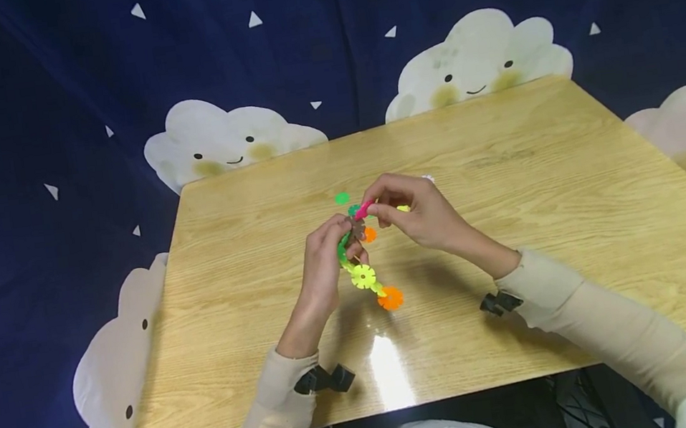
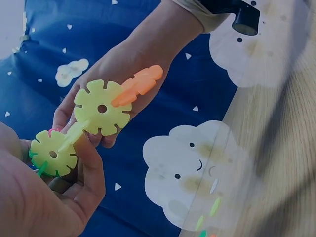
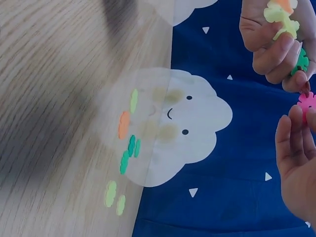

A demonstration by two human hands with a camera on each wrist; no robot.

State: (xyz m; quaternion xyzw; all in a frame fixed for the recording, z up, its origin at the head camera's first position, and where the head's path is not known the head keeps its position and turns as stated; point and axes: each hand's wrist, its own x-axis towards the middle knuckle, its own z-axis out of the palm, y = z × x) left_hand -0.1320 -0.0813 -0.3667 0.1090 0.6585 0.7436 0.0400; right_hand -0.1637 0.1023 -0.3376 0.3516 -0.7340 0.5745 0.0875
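- One chain of slotted discs, held up over the middle of the table (image 1: 577,212), runs from the left fingers toward 5 o'clock: green (image 1: 343,250) part, three yellow discs (image 1: 363,276), then one orange disc (image 1: 390,298) at the tail. How many green discs sit in it I cannot tell.
- One brown disc (image 1: 357,228) stands at the chain's upper end, by the left fingertips.
- One pink disc (image 1: 365,209) lies at 1 o'clock of the brown disc, meeting its edge; whether the slots are joined is too small to tell.
- Left hand (image 1: 322,256): fingers curled round the chain near the green part.
- Right hand (image 1: 417,210): thumb and fingers closed in a pinch on the pink disc.
- Seven loose discs (image 3: 123,124) show on the table in the right wrist view: one orange, three green, three pale yellowish.
- In the head view, one loose white disc (image 1: 428,178) shows past the right hand, toward 2 o'clock.
- The table is pale, glossy wood grain, with a bright reflection at 6 o'clock.
- Dark blue cloth (image 1: 319,29) with white triangles surrounds it, bearing four clouds (image 1: 479,59) at 8, 11, 1 and 3 o'clock.
- Two beige sleeves (image 1: 603,313) each carry a black wrist device (image 1: 501,302).
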